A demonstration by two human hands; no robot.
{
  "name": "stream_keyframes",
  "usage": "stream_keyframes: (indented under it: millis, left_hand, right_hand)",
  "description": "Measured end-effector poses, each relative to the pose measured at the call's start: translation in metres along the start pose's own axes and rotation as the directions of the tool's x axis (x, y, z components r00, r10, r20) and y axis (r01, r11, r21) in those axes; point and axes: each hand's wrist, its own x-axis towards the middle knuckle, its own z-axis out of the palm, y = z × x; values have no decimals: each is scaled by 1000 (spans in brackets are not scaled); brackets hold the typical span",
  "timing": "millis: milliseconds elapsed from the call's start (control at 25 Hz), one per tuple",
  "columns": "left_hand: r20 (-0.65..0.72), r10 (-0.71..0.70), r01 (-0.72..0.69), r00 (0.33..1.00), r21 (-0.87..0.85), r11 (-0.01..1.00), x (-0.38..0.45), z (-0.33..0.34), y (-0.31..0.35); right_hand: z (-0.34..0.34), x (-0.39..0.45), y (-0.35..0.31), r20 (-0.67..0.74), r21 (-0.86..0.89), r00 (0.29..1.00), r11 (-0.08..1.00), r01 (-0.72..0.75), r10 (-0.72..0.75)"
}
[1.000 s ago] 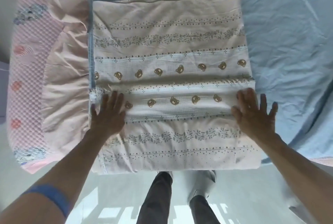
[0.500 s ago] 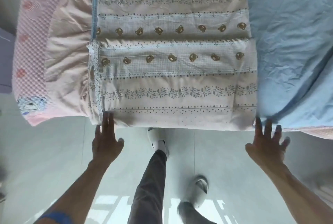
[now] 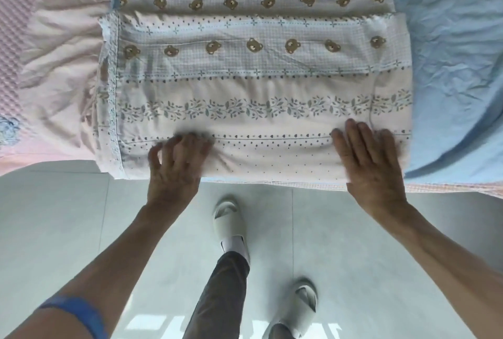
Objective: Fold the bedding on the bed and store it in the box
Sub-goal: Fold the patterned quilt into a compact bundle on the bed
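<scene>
At the bed's near edge, above a pale tiled floor (image 3: 68,229) and a pair of white slippers (image 3: 231,218), a person leans over the folded cream quilt printed with leaf sprigs, dots and small brown bears (image 3: 258,71). Both hands sit on its closest fold, seemingly to press it flat or to take hold for the lift toward storage. The left hand (image 3: 174,167) has its fingers curled down onto the cloth; motion blur hides whether they actually pinch the fabric, so its grip cannot be told. The right hand (image 3: 373,164) lies flat, fingers straight and together, pressing the fold near the quilt's right corner. The quilt rests squared against the mattress edge, between a crumpled light-blue sheet (image 3: 449,66) on the right and a pale pink ruffled bed skirt (image 3: 62,66) on the left, beside a pink quilted cover (image 3: 16,25). The quilt's far end is cut off at the top. No box is in view.
</scene>
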Motion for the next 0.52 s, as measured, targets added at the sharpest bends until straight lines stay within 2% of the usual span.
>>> stream_keyframes:
  millis: [40, 120, 280, 400, 520]
  left_hand:
    - [-24, -41, 42, 999, 15, 999, 3, 2, -13]
    - [19, -136, 136, 991, -20, 990, 0, -4, -30]
    - [54, -238, 242, 970, -74, 967, -8, -46, -51]
    - [105, -272, 287, 957, -181, 941, -5, -101, -62]
    - [190, -255, 298, 948, -256, 920, -20, -163, -73]
  right_hand:
    - [1, -1, 9, -15, 10, 999, 999, 39, -39]
    - [-10, -6, 16, -46, 63, 996, 995, 74, -71]
    - [-48, -4, 26, -136, 140, 990, 990, -10, 29]
    - [-94, -5, 35, -99, 185, 992, 981, -58, 78]
    - [-155, -22, 42, 66, 207, 995, 974, -88, 76]
